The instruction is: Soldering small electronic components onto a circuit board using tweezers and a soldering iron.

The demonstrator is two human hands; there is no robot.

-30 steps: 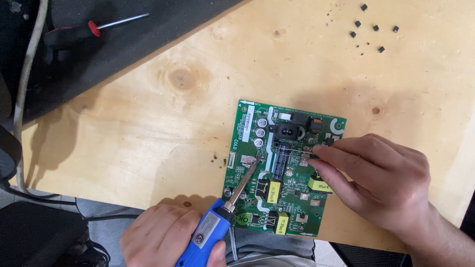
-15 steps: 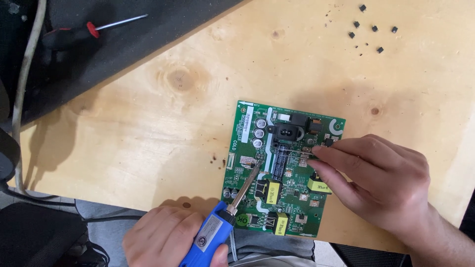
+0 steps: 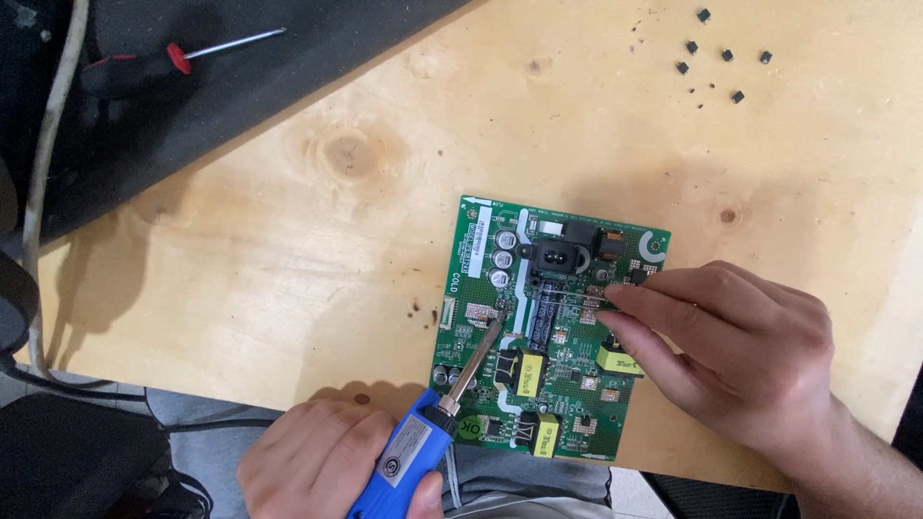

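A green circuit board (image 3: 567,288) lies flat on the wooden table (image 3: 288,259) near its front edge. My left hand (image 3: 327,471) grips a blue-handled soldering iron (image 3: 404,461); its metal tip rests on the board's left half, just below a cluster of small capacitors. My right hand (image 3: 731,356) lies over the board's right side, fingertips pinched at a small part near the board's middle, holding the board down.
A red-handled screwdriver (image 3: 173,58) lies on a dark mat (image 3: 240,96) at the upper left, beside a grey cable (image 3: 48,173). Several small black components (image 3: 721,58) are scattered at the table's upper right. Dark specks dot the wood left of the board.
The soldering iron's tip has shifted slightly on the board's left half, with my left hand moving a little. My right hand stays put on the board.
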